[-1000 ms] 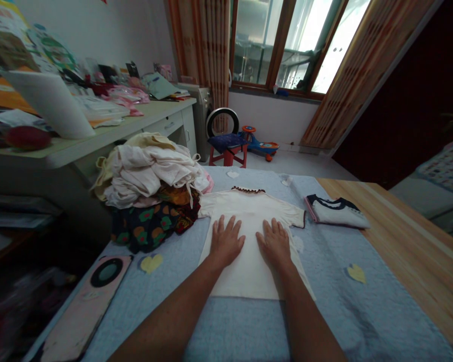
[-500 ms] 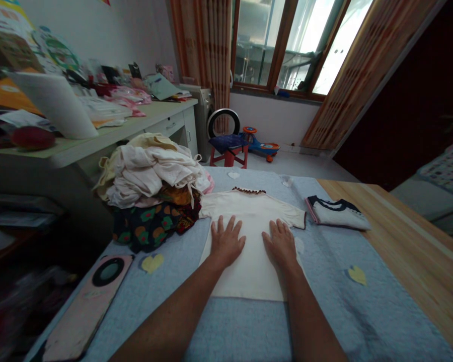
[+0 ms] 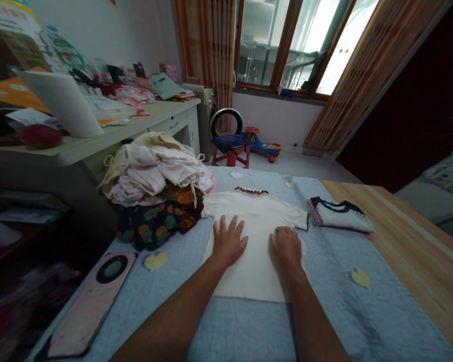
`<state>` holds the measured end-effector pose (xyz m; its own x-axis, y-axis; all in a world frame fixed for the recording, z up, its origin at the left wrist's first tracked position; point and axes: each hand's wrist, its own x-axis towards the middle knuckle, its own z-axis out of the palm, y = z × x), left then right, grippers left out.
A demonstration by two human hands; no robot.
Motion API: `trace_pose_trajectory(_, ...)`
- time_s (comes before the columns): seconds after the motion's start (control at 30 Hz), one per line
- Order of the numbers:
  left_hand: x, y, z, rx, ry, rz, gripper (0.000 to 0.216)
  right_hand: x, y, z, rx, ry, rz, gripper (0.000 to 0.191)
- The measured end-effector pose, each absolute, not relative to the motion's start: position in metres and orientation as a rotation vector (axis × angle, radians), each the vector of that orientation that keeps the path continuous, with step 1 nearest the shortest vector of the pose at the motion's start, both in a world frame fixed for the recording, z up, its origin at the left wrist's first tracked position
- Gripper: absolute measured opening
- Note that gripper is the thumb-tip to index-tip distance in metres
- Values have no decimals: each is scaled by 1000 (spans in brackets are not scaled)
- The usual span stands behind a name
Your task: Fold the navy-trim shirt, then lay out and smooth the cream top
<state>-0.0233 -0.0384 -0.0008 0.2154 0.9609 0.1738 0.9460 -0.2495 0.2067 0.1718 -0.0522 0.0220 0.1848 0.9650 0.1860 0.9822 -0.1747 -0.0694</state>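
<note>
A cream short-sleeved top with a dark frilled collar (image 3: 254, 213) lies spread flat on the pale blue quilt (image 3: 324, 281). My left hand (image 3: 228, 241) rests flat on its left half with the fingers spread. On the right half sits my right hand (image 3: 286, 247), whose fingers are curled down onto the cloth near the right sleeve; whether they pinch the fabric I cannot make out.
A pile of loose clothes (image 3: 154, 186) sits at the left of the top. A folded white and navy garment (image 3: 342, 213) lies at the right. A pink flat board (image 3: 88, 306) lies at the front left. A wooden surface (image 3: 419, 256) borders the quilt; a cluttered desk (image 3: 98, 136) stands left.
My right hand has slid to the right across the top and its fingers have curled in. My left hand has stayed flat in place.
</note>
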Motion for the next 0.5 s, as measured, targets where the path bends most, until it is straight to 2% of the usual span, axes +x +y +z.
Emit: trace_pose_trajectory(0.5,-24,-38,1,2421,1882,389,56,177,-50,22,-2299,-1885,-121,22)
